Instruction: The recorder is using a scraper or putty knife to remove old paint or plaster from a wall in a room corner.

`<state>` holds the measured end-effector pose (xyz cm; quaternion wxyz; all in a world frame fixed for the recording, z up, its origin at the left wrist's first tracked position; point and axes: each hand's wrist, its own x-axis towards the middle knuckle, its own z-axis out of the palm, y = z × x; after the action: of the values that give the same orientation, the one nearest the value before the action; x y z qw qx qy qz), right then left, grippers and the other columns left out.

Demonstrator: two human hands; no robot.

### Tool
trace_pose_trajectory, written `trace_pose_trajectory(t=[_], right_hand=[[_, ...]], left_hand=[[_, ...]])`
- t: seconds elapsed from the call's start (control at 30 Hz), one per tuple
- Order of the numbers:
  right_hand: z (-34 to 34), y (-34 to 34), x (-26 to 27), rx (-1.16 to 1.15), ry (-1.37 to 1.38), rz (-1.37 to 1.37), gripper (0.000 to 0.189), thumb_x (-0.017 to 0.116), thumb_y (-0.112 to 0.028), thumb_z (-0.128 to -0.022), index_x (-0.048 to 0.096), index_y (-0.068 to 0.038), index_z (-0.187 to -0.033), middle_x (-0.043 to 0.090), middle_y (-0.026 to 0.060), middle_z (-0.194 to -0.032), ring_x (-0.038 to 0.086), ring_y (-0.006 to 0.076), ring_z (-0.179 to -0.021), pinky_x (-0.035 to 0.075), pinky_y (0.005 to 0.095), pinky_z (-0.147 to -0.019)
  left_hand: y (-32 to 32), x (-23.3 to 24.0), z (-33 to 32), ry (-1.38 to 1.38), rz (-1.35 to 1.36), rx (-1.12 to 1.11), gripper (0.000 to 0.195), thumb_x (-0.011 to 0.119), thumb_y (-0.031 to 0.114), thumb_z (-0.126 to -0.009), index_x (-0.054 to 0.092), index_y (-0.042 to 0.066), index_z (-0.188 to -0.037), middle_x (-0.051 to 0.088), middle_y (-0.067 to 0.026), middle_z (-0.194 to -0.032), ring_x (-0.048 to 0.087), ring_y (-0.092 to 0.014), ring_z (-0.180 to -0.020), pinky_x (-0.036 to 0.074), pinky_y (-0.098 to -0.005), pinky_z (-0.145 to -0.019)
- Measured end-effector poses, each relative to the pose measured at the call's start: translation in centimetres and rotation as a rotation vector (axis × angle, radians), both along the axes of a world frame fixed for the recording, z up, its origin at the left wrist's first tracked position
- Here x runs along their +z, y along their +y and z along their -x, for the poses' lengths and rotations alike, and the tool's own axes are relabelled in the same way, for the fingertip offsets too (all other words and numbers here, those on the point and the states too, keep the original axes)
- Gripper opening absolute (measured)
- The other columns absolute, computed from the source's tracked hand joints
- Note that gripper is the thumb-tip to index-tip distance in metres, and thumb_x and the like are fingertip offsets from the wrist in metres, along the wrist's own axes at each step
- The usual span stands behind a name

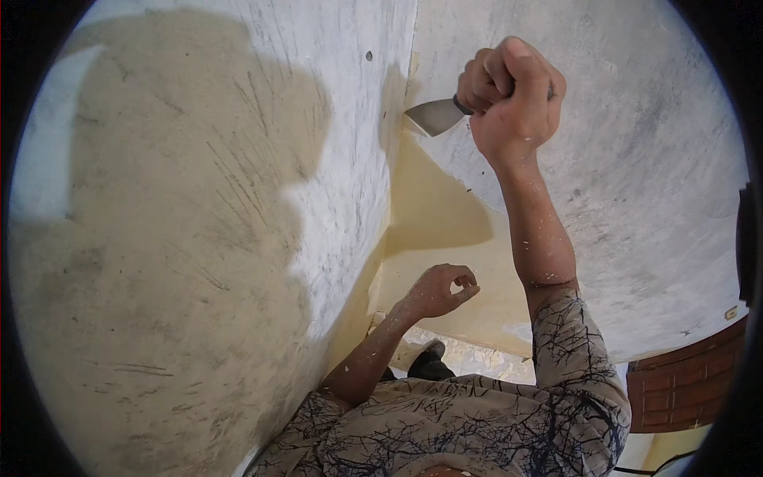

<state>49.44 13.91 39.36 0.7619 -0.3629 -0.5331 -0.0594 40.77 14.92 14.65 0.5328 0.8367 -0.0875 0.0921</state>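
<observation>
High up near the wall corner, my right hand (pixel 515 95) is closed around the dark handle of a putty knife (pixel 437 117). The metal blade points left, its edge at the yellow paint beside the corner; whether it touches cannot be told. Pale flecks dot both forearms. Lower down, my left hand (pixel 444 291) is empty, its fingers curled with a gap between thumb and fingers. Yellow paint (pixel 429 203) covers part of the right wall, bordered by a ragged edge against the greyish scraped surface (pixel 626 179).
The left wall (pixel 179 238) stands close, with dark scratches and a broad shadow. Pale flakes lie on the floor (pixel 477 362) near my shoe (pixel 435 347). At the lower right are a brown wooden panelled piece (pixel 685 381) and a dark cable (pixel 673 460).
</observation>
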Motion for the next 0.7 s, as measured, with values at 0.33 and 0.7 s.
trace_pose_trajectory(t=[0.33,0.7], right_hand=[[-1.3,1.1,-9.5,-0.006,0.205,0.299,0.037,0.044,-0.014,-0.086,0.032,-0.007,-0.052,0.032,0.0009,-0.047,0.029,0.0092,-0.042,0.021,0.0284,-0.038],[-0.8,-3.4,-8.1,-0.073,-0.283,-0.087,0.040,0.043,-0.019,-0.084,0.030,-0.003,-0.049,0.030,0.0031,-0.041,0.023,0.0125,-0.035,0.015,0.0283,-0.035]], left_hand=[[-0.4,-1.0,0.4,0.025,0.012,-0.100,0.019,0.063,0.021,-0.081,0.061,0.002,-0.084,0.064,-0.0104,-0.077,0.062,-0.022,-0.075,0.048,-0.0333,-0.067],[-0.3,-2.4,0.6,0.106,-0.013,-0.126,0.022,0.062,0.025,-0.081,0.061,0.003,-0.084,0.064,-0.0106,-0.076,0.062,-0.021,-0.073,0.048,-0.0330,-0.069]])
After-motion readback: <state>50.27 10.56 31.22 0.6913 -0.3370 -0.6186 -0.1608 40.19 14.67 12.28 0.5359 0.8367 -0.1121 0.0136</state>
